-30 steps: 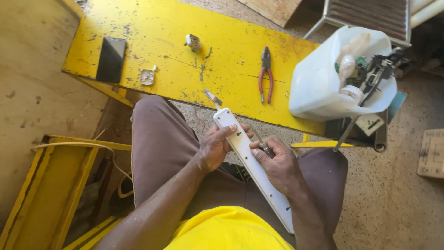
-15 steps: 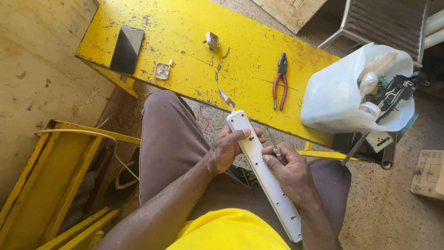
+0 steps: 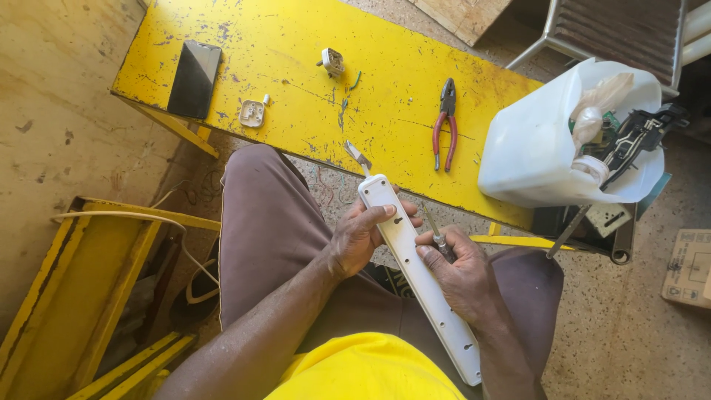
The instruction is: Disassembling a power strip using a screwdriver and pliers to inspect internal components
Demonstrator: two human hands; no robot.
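Note:
A long white power strip casing (image 3: 415, 267) lies across my lap, its back side up with small screw holes showing. My left hand (image 3: 361, 235) grips its upper end, thumb laid across the top. My right hand (image 3: 461, 275) holds a thin screwdriver (image 3: 433, 226) against the strip's right edge, tip pointing up. Both hands sit just below the front edge of a yellow bench (image 3: 296, 67).
On the bench lie red-handled pliers (image 3: 444, 124), a dark phone (image 3: 194, 78), a white plug (image 3: 332, 61), a small white plug cover (image 3: 252, 112) and a small metal blade (image 3: 357, 155). A cut white jerrycan (image 3: 541, 155) holds parts at right. A yellow frame (image 3: 96, 296) stands at left.
The view has shifted, so the bench and strip appear more to the right. My hands keep the same hold on the strip and screwdriver.

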